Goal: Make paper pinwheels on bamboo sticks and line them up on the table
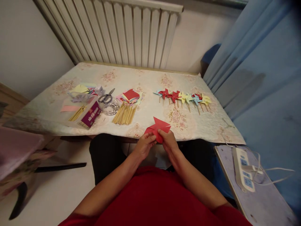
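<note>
A red paper pinwheel (158, 126), its corners partly folded in, is held just off the table's front edge. My left hand (146, 143) pinches it from the lower left. From the right, my right hand (168, 139) grips it with the thumb pressed on the paper near the middle. No stick shows on this piece. Beyond it lie a bundle of thin wooden sticks (124, 113), a stack of coloured paper squares (130, 96) with red on top, and a clear dish of small metal pins (112, 108).
Finished pinwheels (175, 96) on sticks lie in a row at the back right. Scissors (106, 96) and a purple-labelled box (90, 115) are on the left. A power strip (243, 169) with cables rests on a side board at right. A radiator (131, 31) stands behind the table.
</note>
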